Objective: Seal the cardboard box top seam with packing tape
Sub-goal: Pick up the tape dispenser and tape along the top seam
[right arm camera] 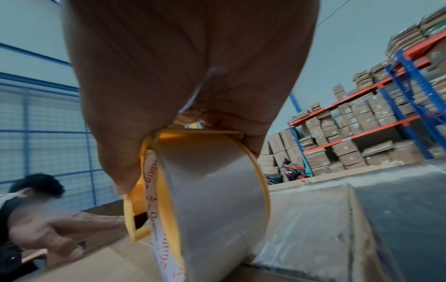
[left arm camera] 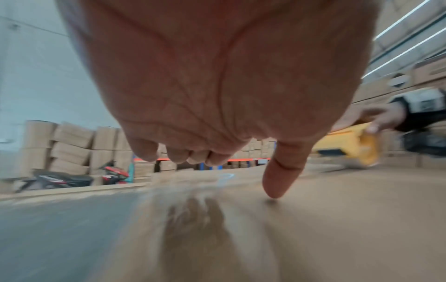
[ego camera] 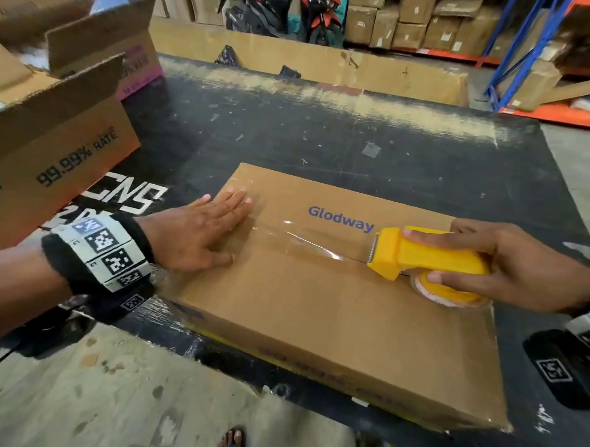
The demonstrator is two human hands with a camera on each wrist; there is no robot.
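The flat brown cardboard box [ego camera: 334, 293] printed "Glodway" lies on the scuffed black table [ego camera: 326, 129], close to its near edge. The left hand [ego camera: 204, 232] lies flat, fingers straight, pressing down on the box's left end, right over the seam. The right hand [ego camera: 510, 265] is wrapped around the yellow plastic tape dispenser [ego camera: 421, 255] at the box's right end, thumb on top, fingers curled under by the roll. A strip of clear packing tape [ego camera: 306, 241] runs along the top seam between the two hands, glinting. The right wrist view shows the clear tape roll [right arm camera: 212, 200] touching the cardboard. An open brown carton [ego camera: 52, 135] reading "99.99% RATE" stands at the table's left.
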